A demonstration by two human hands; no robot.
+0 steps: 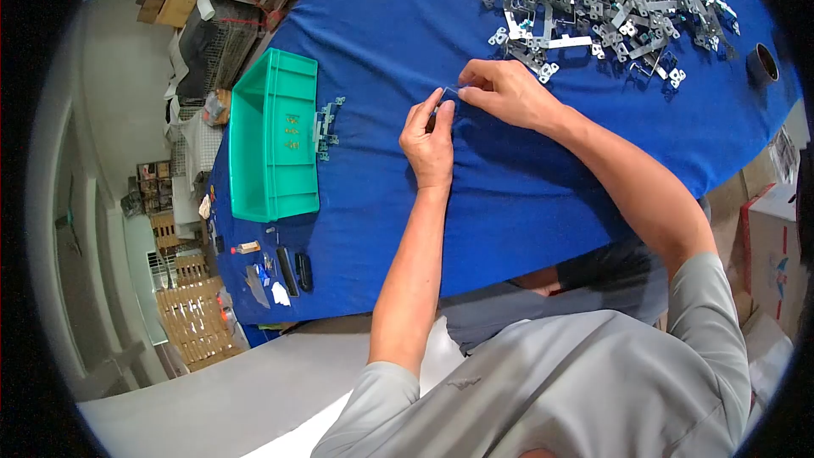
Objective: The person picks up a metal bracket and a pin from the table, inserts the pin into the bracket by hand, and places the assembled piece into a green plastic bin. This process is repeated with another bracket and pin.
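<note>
Above the blue cloth, my left hand (428, 148) is closed with thumb and fingers on a small metal bracket (450, 91). Only a thin, shiny edge of the bracket shows; the fingers cover the rest. My right hand (507, 95) pinches at the bracket's upper right end with thumb and forefinger, its other fingers curled. A large pile of similar metal brackets (610, 13) lies beyond my right hand. To the left of my hands, several brackets (326, 127) lie in a small group against a green plastic bin (292, 178).
A blue cloth (373, 246) covers the table. Near its left front edge lie a black tool (303, 271), a small bottle (246, 248) and scraps. A dark round cup (762, 64) stands at the far right. Boxes and racks are beyond the table on the left.
</note>
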